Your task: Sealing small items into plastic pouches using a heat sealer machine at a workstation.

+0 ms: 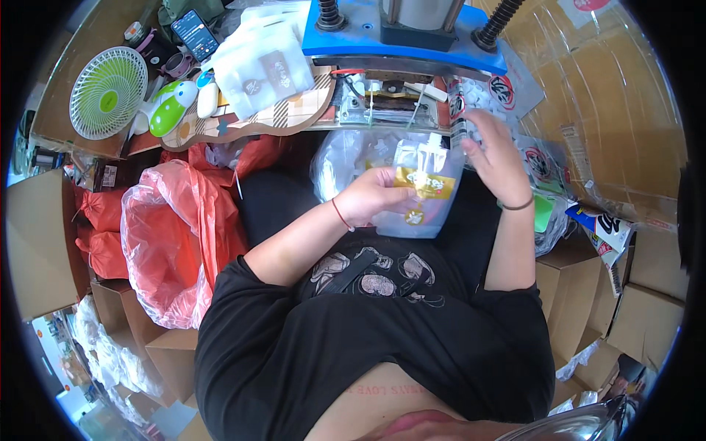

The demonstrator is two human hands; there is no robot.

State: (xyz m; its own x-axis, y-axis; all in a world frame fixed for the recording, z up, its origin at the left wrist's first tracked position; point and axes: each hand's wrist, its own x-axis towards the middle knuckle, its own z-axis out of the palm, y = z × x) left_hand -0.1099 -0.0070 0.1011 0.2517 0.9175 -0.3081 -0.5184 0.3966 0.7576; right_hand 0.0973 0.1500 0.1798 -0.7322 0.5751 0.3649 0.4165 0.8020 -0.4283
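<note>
A clear stand-up spout pouch (426, 213) with a gold label is pinched by my left hand (375, 195), thumb on its front. Its white spout points up and away from me. To the right of the pouch is my right hand (500, 158), thumb apart from the curved fingers, nothing visible in it. Those fingers reach over small white pieces (478, 95), which look like caps, beside the press. A blue press (412, 33) with springs stands at the far side, above a metal fixture (386, 103).
Stacked flat pouches (265, 70) lie left of the press. A green-and-white fan (110, 92), a phone (195, 35) and a computer mouse (208, 101) are farther left. A red bag-lined bin (165, 242) stands at my left. Cardboard boxes (570, 294) flank me.
</note>
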